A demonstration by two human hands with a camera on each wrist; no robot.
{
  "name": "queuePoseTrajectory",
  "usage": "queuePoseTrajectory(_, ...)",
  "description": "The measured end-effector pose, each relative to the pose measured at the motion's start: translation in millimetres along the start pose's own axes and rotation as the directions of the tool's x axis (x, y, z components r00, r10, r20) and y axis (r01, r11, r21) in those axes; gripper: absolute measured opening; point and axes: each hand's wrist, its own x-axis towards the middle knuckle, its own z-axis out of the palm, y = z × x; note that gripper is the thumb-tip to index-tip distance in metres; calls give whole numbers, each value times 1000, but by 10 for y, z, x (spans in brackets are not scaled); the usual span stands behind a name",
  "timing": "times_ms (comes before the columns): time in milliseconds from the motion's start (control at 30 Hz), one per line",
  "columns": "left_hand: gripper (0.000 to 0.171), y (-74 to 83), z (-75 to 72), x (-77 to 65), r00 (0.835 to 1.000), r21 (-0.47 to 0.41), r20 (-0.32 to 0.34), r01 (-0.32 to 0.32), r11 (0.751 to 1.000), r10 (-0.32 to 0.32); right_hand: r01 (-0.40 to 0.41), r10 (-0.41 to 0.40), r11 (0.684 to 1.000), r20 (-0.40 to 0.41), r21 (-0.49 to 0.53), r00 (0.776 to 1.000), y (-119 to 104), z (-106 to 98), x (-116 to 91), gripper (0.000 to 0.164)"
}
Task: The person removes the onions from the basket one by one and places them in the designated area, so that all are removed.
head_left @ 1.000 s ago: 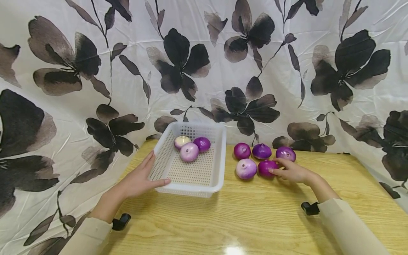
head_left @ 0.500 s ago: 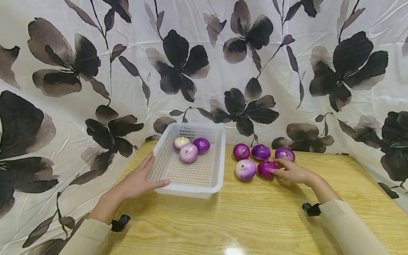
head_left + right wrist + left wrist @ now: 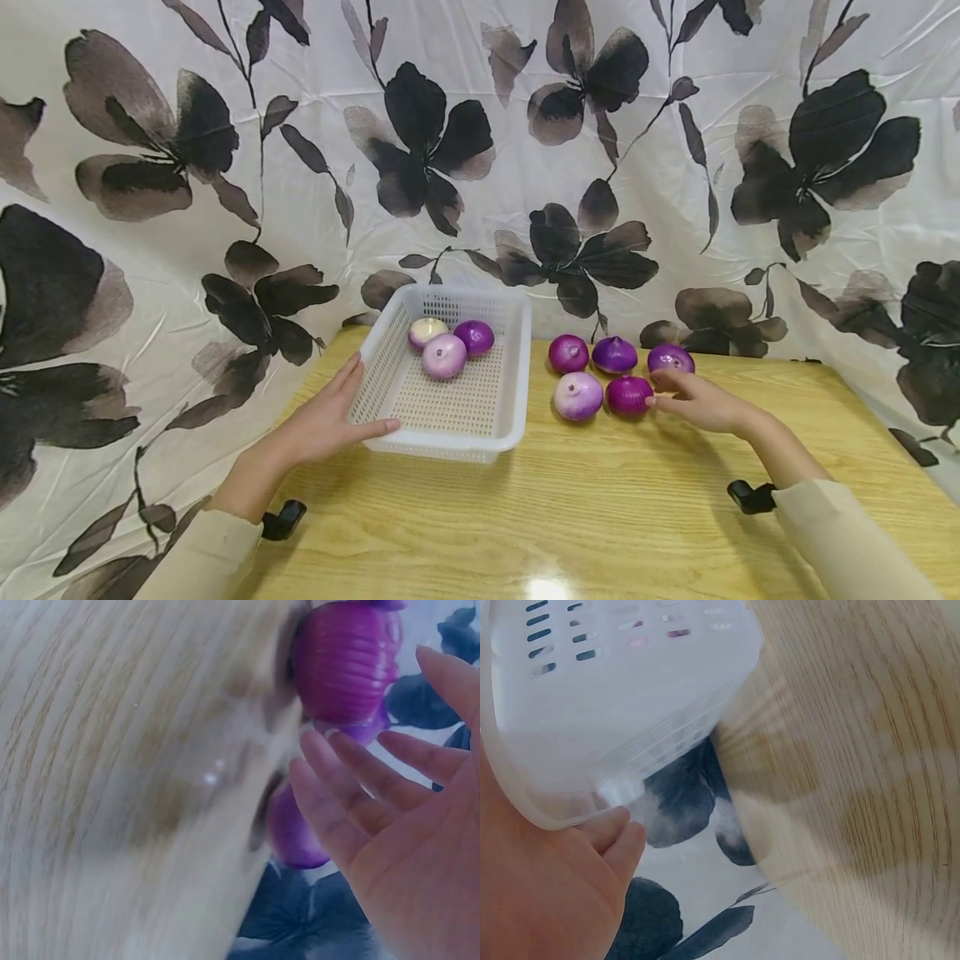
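Observation:
In the head view, my left hand (image 3: 327, 421) holds the near left corner of a white perforated plastic basket (image 3: 519, 392). Its thumb lies over the front rim, and the left wrist view shows fingers (image 3: 622, 844) tucked under the basket's lip. Inside the basket sit three onions, among them a pale purple onion (image 3: 444, 357). To the right, my right hand (image 3: 701, 402) is just beside a dark magenta onion (image 3: 628, 397), fingers spread and slightly bent, nothing between them. The right wrist view has that ridged onion (image 3: 341, 664) beyond the fingertips and another purple onion (image 3: 296, 829) partly behind the fingers.
Around the magenta onion stand a pale onion (image 3: 578, 396), a reddish-purple onion (image 3: 567, 354), a deep purple onion (image 3: 615, 356) and a purple onion (image 3: 671, 358). All rest on a wood-grain table (image 3: 600, 517). A floral cloth (image 3: 465, 167) hangs behind the table.
My right hand has drawn slightly right, its fingers coming off the dark magenta onion, which stays in place. My left hand and the basket have not moved.

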Motion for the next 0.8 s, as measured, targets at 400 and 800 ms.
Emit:
queuePoseTrajectory(400,125,2,1,2,1000,-9,5,2,1000,-2,67,-69,996,-26,-64,997,-213,-22,-60,53)
queuePoseTrajectory(800,125,-3,-19,-7,1000,-3,12,3,1000,-3,108,-108,990,7,-90,994,-580,-33,-4,49)
